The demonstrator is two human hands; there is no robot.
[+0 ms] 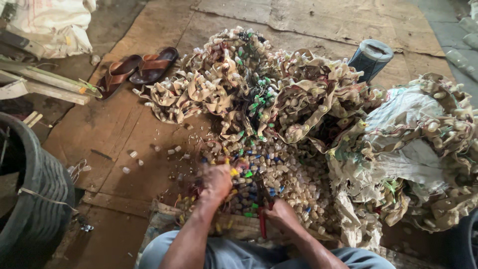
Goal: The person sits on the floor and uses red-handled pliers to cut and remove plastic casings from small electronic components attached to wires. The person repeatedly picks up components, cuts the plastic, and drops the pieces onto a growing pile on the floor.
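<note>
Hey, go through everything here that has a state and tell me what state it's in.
left hand: closed, down in the pile of small caps
right hand: gripping red-handled cutters
strips of caps: tangled, heaped
sandals: off, side by side
tyre: lying at left

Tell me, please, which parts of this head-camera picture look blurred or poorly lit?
Head view: the left hand is motion-smeared over the heap of small cream plastic caps; the right hand on the red-handled pliers is sharper; the black rubber tyre lies in shadow.
</note>
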